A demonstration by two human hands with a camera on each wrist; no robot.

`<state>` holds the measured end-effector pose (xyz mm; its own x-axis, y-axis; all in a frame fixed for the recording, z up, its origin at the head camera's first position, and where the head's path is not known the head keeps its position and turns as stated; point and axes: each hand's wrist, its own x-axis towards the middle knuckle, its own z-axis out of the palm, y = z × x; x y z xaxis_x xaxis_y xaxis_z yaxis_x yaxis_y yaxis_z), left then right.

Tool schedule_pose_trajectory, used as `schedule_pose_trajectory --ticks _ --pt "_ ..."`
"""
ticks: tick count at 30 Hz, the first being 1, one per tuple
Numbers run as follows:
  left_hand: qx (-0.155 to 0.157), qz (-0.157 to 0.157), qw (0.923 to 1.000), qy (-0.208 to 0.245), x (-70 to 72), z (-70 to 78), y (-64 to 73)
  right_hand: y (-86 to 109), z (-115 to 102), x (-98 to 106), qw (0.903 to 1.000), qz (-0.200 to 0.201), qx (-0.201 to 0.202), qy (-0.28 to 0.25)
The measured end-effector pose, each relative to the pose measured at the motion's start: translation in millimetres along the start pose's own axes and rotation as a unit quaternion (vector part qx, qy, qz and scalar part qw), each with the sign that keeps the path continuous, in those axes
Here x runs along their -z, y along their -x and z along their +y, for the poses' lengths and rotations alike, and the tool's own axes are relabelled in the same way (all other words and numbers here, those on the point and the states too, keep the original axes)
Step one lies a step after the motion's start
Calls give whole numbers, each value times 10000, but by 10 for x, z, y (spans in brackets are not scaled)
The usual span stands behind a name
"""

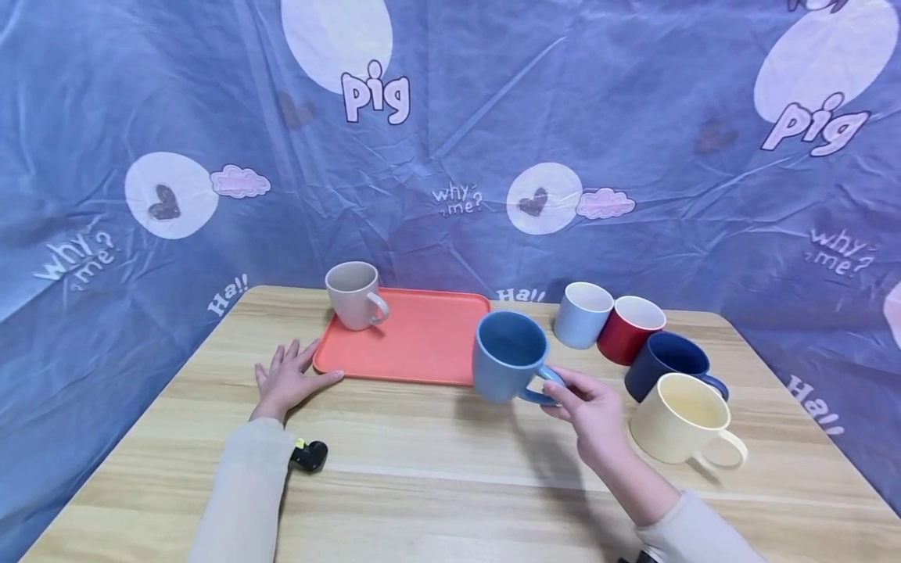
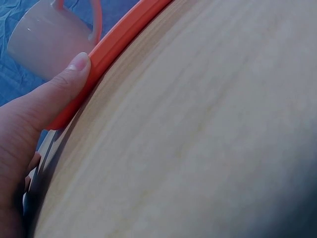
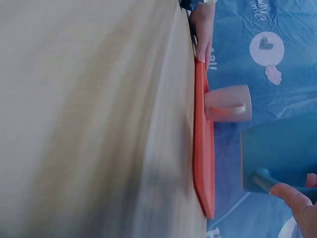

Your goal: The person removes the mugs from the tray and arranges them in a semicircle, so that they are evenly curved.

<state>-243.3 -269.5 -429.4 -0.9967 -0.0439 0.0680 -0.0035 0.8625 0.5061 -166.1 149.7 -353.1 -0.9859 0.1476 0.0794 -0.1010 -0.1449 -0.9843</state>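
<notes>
My right hand (image 1: 591, 410) pinches the handle of a teal-blue mug (image 1: 501, 371), held upright in the air by the near right corner of a red tray (image 1: 415, 344). In the right wrist view the mug (image 3: 277, 153) is raised off the table, with thumb and fingers at its handle. My left hand (image 1: 287, 381) rests at the tray's near left corner, fingers spread and thumb along the rim. In the left wrist view the thumb (image 2: 64, 87) touches the tray's edge (image 2: 114, 47). A light grey mug (image 1: 354, 301) stands on the tray's left end, handle toward the right.
On the right stand a light blue mug (image 1: 582, 317), a red mug (image 1: 629, 332), a navy mug (image 1: 655, 371) and a cream mug (image 1: 672, 426), close together in a slanting row. Behind the wooden table (image 1: 422, 485) hangs a blue printed cloth (image 1: 450, 141).
</notes>
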Motion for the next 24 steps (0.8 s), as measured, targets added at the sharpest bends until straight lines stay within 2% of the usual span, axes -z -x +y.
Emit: schedule_pose_trajectory --ticks 5,7,8,11,15,24 --pt "-19 -9 10000 30 -10 17 -6 -108 487 562 9963 -413 719 -220" --pt "-12 -7 10000 36 -4 23 -3 -70 496 681 9917 -739 909 -522" --pt "-9 0 10000 39 0 24 -2 -45 488 728 9914 -772 917 -520" --pt "-19 13 10000 48 13 27 4 35 497 874 9919 -718 897 -549" --pt "-34 -7 10000 46 21 24 13 106 609 1063 9963 -224 799 -211" --pt "-29 -7 10000 7 30 36 15 387 465 1133 9964 -10 845 -30"
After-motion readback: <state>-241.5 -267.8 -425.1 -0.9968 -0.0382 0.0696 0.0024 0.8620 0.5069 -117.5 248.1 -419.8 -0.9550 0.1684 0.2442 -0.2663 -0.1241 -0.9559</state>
